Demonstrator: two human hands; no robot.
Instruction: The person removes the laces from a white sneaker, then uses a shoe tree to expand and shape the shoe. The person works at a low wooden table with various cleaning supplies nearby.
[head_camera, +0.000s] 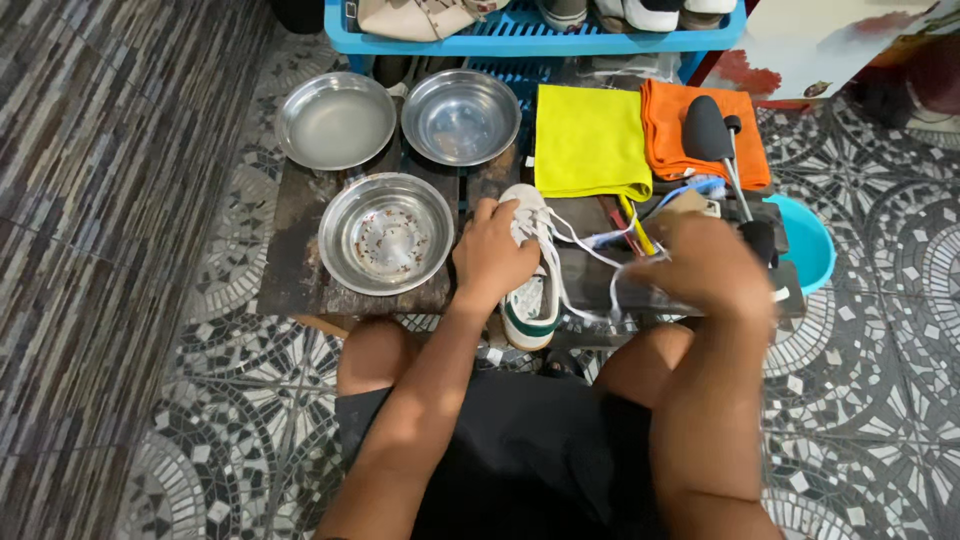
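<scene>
- White sneaker (530, 270): low-cut, white upper, green band at the heel collar; lies lengthwise on the dark low table (290, 260), toe pointing away from the person, heel at the near edge. Opening faces up; the tongue area is loosened.
- White shoelace (585, 245): partly undone, strands running from the sneaker's eyelets out to its right, towards the right hand.
- Left hand (492, 258): laid over the sneaker's left side and toe end, fingers curled round the upper, clasping it and pinning it to the table.
- Right hand (705, 265): to the right of the sneaker, blurred; fingers bent inward with lace strands leading to them; how firmly it grips cannot be told.
- Three steel bowls: one (386, 233) just left of the sneaker with specks in its bottom, two more (335, 120) (461, 117) beyond it, side by side.
- Yellow cloth (588, 140): folded flat, just beyond the sneaker's toe.
- Orange cloth (665, 130): folded, beside the yellow cloth, farther right of the sneaker.
- Black shoe tree (708, 130): resting on the orange cloth, its rod stretching towards the right hand.
- Turquoise basin (808, 245): on the floor, well right of the sneaker, past the table edge.
- Blue shoe rack (530, 40): beyond the table, carrying more footwear.
</scene>
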